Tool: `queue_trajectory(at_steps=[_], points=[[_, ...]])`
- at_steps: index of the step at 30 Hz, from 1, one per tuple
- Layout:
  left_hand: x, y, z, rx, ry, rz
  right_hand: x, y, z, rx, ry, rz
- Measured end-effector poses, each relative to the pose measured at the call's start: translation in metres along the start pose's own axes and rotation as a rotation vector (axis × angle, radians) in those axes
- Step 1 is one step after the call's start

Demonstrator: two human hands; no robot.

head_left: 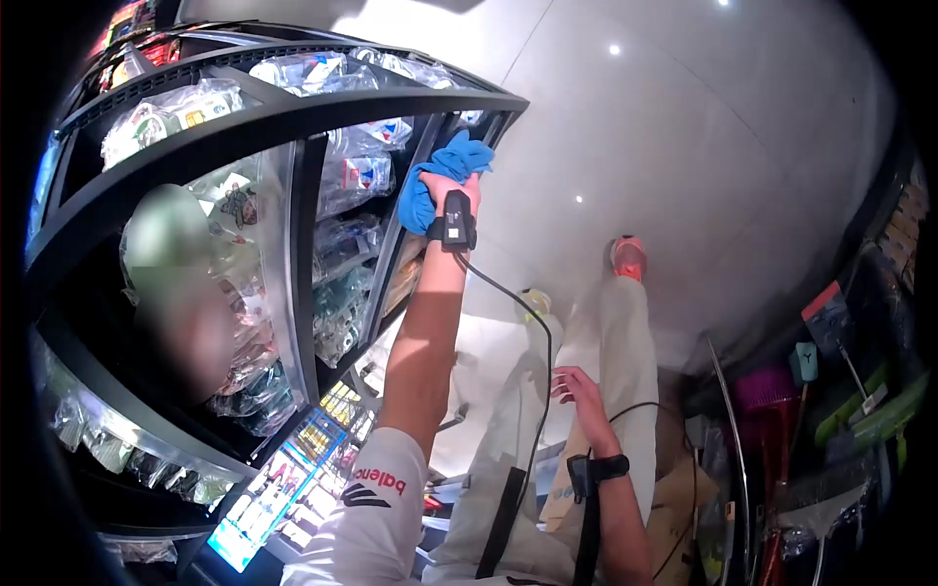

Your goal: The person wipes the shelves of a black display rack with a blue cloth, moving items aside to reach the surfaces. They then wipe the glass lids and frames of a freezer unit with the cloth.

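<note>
My left hand (451,189) is closed around a bunched blue cloth (463,154). The cloth rests against the end of a dark shelf unit (401,105), by its upright. A black device with a cable (542,322) is strapped to that wrist. Lower down, my right hand (578,393) hangs in front of my legs with its fingers loosely apart and nothing in them. Another strapped device (598,473) sits on the right wrist.
Clear plastic-wrapped goods (357,176) fill the shelf compartments. At lower left glows a bright screen (264,503). Brooms and other long-handled tools (782,420) stand at the right. Pale tiled floor (674,127) stretches ahead of my shoes (628,258).
</note>
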State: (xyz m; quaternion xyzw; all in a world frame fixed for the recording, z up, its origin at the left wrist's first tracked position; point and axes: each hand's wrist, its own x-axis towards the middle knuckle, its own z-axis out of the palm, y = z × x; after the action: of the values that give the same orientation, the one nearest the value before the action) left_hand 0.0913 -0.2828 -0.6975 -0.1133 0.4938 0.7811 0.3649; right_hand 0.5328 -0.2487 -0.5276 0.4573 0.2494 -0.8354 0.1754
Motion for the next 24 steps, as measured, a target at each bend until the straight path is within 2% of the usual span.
queue_trajectory(at_steps=[1, 3, 5, 7, 9, 11, 12, 14, 15, 18, 22, 23, 24], points=[[0.009, -0.009, 0.005, 0.241, 0.042, 0.08, 0.002, -0.003, -0.001, 0.018, 0.003, -0.012], [0.023, -0.011, 0.022, -0.146, 0.236, -0.029, 0.007, -0.006, 0.001, 0.031, 0.012, -0.014], [0.042, -0.015, 0.038, -0.278, 0.324, -0.05, 0.011, 0.002, 0.004, 0.018, 0.022, -0.001], [0.064, -0.027, 0.033, 0.022, 0.04, 0.121, 0.014, 0.012, 0.003, -0.009, -0.008, -0.01], [0.062, -0.033, 0.037, 0.196, -0.222, 0.149, 0.01, 0.018, 0.006, -0.028, -0.042, 0.016], [0.045, -0.022, 0.093, -0.216, 0.263, -0.004, 0.005, 0.034, 0.006, -0.1, -0.04, 0.056], [0.043, -0.017, 0.118, -0.352, 0.73, -0.029, 0.008, 0.042, 0.003, -0.14, -0.029, 0.059], [0.02, 0.004, 0.134, -0.226, 0.873, -0.139, 0.013, 0.056, -0.002, -0.176, -0.007, 0.071], [0.041, -0.022, 0.085, -0.213, 0.557, -0.06, 0.013, 0.056, 0.001, -0.192, 0.007, 0.072], [0.027, -0.04, 0.062, 0.064, 1.089, 0.326, 0.011, 0.082, -0.002, -0.224, 0.011, 0.058], [-0.031, -0.037, -0.041, -0.134, 0.531, 0.357, 0.009, 0.1, 0.014, -0.263, 0.077, 0.06], [-0.061, -0.027, -0.048, -0.084, 0.668, 0.347, 0.009, 0.099, 0.021, -0.289, 0.094, 0.069], [-0.079, -0.022, -0.069, -0.079, 0.708, 0.315, 0.01, 0.105, 0.025, -0.313, 0.077, 0.062]])
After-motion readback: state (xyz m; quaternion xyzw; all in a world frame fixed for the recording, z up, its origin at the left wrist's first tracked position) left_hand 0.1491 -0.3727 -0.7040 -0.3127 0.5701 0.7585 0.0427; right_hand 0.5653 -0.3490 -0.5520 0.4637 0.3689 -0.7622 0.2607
